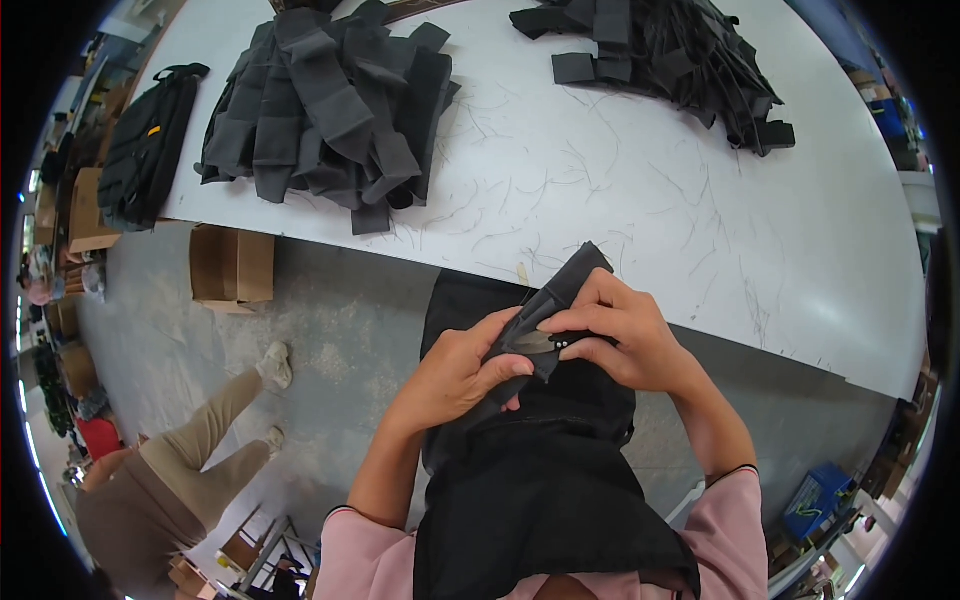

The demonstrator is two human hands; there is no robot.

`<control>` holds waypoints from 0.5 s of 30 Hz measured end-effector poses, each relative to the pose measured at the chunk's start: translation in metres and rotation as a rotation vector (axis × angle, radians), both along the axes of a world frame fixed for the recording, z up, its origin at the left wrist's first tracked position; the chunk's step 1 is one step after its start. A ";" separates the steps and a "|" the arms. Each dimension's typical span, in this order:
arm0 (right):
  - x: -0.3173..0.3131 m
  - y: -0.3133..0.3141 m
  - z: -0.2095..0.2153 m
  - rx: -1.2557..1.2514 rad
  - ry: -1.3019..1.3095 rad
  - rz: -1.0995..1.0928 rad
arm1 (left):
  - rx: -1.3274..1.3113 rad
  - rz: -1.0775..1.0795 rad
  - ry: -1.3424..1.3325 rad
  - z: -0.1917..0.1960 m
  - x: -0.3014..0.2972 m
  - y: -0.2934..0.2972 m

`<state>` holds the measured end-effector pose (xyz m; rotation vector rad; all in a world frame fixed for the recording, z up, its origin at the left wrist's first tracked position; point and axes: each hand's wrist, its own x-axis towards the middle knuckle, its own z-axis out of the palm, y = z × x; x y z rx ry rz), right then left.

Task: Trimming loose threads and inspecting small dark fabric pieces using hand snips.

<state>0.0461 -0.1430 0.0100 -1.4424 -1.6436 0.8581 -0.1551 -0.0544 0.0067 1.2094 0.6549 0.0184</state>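
My left hand (462, 372) grips the lower end of a black fabric strap piece (566, 285) that slants up toward the white table (640, 210). My right hand (622, 335) pinches small metal scissors (540, 343), whose blades lie against the strap between both hands. The strap's upper end reaches the table's near edge. A black apron (540, 490) covers my front below the hands.
A pile of dark grey strap pieces (335, 105) lies at the table's far left, a black pile (670, 55) at the far right. Loose threads litter the tabletop. A black backpack (150, 145), cardboard boxes (232, 265) and a seated person (170, 470) are at left.
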 end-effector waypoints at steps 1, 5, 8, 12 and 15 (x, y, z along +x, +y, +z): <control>0.000 0.000 0.000 -0.021 0.026 -0.002 | -0.002 -0.003 0.002 0.001 0.001 0.000; -0.004 -0.003 -0.001 -0.015 -0.042 -0.003 | 0.015 -0.007 0.006 0.000 0.002 -0.001; -0.005 -0.011 -0.004 0.085 -0.207 -0.053 | 0.007 -0.029 0.026 -0.003 0.006 0.000; -0.019 -0.017 0.000 0.173 -0.106 -0.267 | -0.147 0.206 -0.056 -0.016 0.002 -0.005; -0.026 -0.035 -0.001 0.084 0.022 -0.471 | -0.196 0.445 -0.089 -0.023 0.005 -0.005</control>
